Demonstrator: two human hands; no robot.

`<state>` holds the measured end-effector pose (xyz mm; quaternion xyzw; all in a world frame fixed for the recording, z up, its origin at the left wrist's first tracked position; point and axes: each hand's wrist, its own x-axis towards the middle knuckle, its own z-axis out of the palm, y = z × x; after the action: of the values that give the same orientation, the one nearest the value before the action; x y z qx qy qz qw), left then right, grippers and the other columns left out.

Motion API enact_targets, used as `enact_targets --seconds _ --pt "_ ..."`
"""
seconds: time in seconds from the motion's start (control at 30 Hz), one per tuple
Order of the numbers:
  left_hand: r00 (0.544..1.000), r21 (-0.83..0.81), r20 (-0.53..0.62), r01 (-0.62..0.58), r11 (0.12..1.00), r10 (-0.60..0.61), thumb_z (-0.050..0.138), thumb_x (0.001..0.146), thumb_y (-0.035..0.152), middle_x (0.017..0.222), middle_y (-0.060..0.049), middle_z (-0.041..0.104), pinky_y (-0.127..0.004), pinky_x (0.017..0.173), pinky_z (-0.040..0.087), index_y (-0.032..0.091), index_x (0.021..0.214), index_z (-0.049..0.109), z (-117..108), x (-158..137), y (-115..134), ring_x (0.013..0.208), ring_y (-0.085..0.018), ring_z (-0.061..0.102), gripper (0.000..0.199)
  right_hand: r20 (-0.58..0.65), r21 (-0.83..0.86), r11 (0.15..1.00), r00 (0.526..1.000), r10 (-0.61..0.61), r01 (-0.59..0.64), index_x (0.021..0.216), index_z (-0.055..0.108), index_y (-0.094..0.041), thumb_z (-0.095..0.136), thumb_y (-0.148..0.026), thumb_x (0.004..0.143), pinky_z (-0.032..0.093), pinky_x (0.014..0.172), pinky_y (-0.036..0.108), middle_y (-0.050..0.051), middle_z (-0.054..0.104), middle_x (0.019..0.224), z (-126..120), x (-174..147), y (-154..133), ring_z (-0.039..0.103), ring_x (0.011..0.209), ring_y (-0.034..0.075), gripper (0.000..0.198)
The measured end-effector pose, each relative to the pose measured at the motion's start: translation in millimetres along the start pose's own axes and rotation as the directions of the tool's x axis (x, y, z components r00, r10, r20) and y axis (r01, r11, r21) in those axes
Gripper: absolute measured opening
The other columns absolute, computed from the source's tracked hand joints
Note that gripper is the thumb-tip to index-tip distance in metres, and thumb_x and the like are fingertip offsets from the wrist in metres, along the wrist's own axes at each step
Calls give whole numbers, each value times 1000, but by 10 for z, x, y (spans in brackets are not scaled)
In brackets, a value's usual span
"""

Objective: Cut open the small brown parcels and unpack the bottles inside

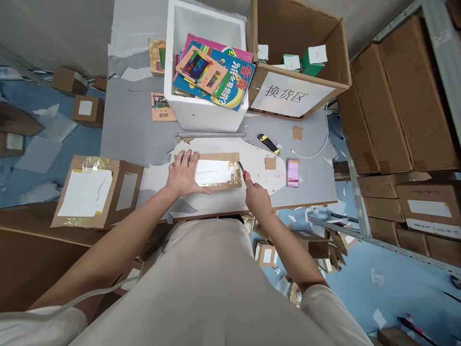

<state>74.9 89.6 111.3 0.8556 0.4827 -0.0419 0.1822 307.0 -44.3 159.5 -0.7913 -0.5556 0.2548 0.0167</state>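
A flat cardboard package [235,157] lies on the table in front of me, with a white label [214,171] and shiny clear tape at its right end. My left hand [183,175] rests on the package's left part, fingers spread. In my right hand [257,194] is a utility knife [242,169] with a red handle, gripped closed. Its dark blade reaches the package's right end; whether it cuts into the tape I cannot tell. Another utility knife [268,143], black and yellow, lies farther back on the table.
Behind the package stand a white foam box [209,115] of picture books and an open carton [264,79] with green-and-white boxes. A taped carton [86,192] sits at left. A white cable [317,154] and cardboard scraps [270,163] lie at right. Shelves hold stacked cartons [414,96].
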Motion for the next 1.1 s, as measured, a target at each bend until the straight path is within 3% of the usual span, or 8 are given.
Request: enact_targets --seconds 0.13,0.47,0.77,1.1 --pt "1000 -7 -6 12 1000 -12 63 48 84 156 -24 13 -60 102 30 14 152 5 10 -2 5 139 -48 12 137 24 -152 988 1000 -9 13 149 29 -19 47 -8 85 48 75 39 15 62 86 -13 -43 -130 62 75 26 68" --pt "999 -9 36 38 999 -38 62 53 82 157 -23 6 -62 103 26 14 152 -1 13 -4 29 139 -49 7 136 125 -213 970 988 -92 118 150 23 -12 41 -9 88 47 79 40 16 63 87 -131 31 -114 62 82 28 65" --pt "995 12 83 48 999 -49 57 52 86 157 -23 0 -63 101 28 13 152 -5 -32 -2 58 139 -49 5 138 283 -373 921 959 2 108 151 13 -14 37 -9 89 45 84 38 18 65 105 -201 9 -231 64 95 28 67" --pt "998 -33 49 37 999 -36 59 52 85 158 -23 1 -65 103 23 12 152 -1 -6 -18 55 139 -50 3 137 299 -324 940 954 -6 107 150 18 -13 39 -8 87 44 83 36 16 68 101 -190 -273 -142 63 95 27 67"
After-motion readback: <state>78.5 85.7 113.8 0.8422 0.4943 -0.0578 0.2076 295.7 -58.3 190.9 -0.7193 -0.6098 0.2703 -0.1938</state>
